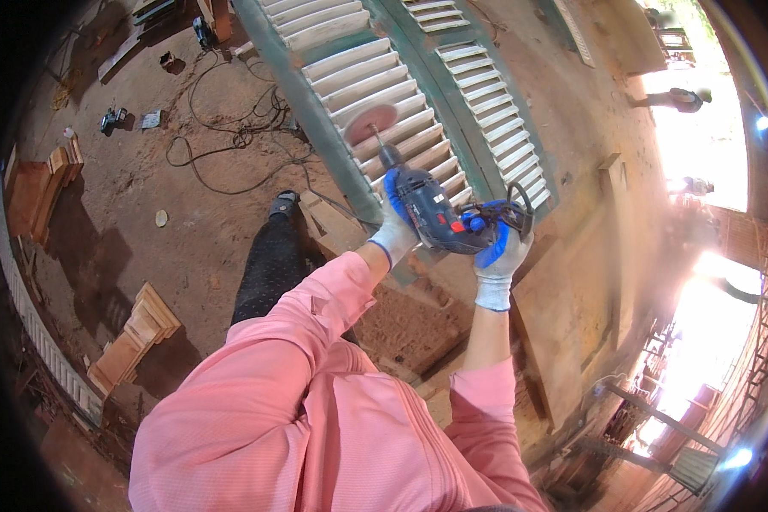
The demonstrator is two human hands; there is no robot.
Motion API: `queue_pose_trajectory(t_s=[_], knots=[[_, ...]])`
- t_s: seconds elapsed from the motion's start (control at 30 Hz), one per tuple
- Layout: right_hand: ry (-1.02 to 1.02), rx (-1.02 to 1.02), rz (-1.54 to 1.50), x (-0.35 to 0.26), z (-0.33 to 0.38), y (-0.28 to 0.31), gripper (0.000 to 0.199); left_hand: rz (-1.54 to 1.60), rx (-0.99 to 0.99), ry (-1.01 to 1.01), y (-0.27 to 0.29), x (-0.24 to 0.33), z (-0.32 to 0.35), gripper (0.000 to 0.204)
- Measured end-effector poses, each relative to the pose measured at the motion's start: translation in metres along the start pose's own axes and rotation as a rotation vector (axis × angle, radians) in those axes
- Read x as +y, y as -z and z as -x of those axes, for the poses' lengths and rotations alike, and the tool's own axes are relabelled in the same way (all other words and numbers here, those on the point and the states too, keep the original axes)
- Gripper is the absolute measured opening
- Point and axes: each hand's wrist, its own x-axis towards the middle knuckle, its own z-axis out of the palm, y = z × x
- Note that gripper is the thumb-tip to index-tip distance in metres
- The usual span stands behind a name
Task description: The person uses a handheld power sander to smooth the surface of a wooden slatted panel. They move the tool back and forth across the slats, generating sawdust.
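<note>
A dark blue power drill [435,213] carries a blurred pink sanding disc [371,123] pressed against the white slats of a green-framed louvred shutter [384,85]. My left hand [394,226], in a white and blue glove, grips the drill's front body. My right hand [502,247], gloved the same, holds the drill's rear handle. Both pink sleeves reach up from the lower edge. A second louvred shutter [491,102] lies right beside the first.
Black cables [230,145] snake over the dirt floor at upper left. Wooden mouldings [136,333] and stacked boards [47,183] lie at left. My dark trouser leg and shoe [277,247] stand by the shutter. Planks [572,299] lean at right; a person [683,98] stands far off.
</note>
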Motion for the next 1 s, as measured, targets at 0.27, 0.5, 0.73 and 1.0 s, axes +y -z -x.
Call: queue_pose_trajectory(t_s=[0.27,0.5,0.73,1.0], knots=[[-0.033,-0.026,-0.031,-0.019,-0.015,-0.017,0.028,0.004,-0.035,0.0,-0.014,-0.003,-0.008,0.053],[-0.034,-0.005,0.079,-0.016,-0.027,-0.017,0.027,-0.034,0.021,0.005,-0.017,-0.004,-0.015,0.048],[-0.06,0.027,0.059,-0.028,-0.052,-0.034,0.028,0.027,0.038,0.0,-0.022,-0.008,-0.047,0.046],[-0.073,0.067,0.016,-0.024,-0.068,-0.035,0.029,0.007,-0.038,0.031,0.004,-0.005,-0.083,0.053]])
